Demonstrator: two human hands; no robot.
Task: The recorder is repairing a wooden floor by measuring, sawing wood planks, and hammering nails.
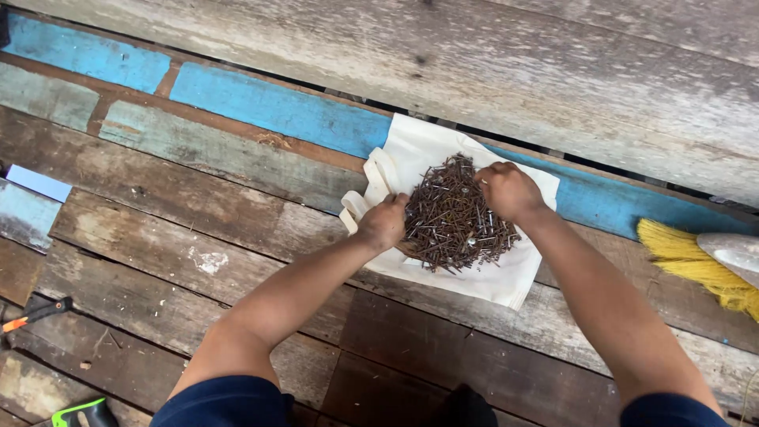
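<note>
**Two hands in one pile of rusty nails on a plank floor**

Nearest the camera, dark blue sleeves end at two bare forearms that reach out over a floor of weathered wooden planks, grey-brown, worn and scuffed, with a pale scrape on one board. At the lower left edge lie one tool with a black and orange handle and one black and green object, both cut off by the frame.

Further out, the left hand is curled, knuckles up, its fingers tucked against the left rim of the single pile of rusty nails; whether it pinches any nail cannot be told. The right hand is likewise closed into a loose fist at the pile's upper right edge, fingertips hidden among the nails. The nails are far too many and too tangled to count. They lie heaped on one cream cloth bag, spread flat on the boards, its straps folded at the left.

To the right, one yellow-bristled broom rests on the floor. Beyond, blue-painted boards run across, then broad grey planks at the far edge.
</note>
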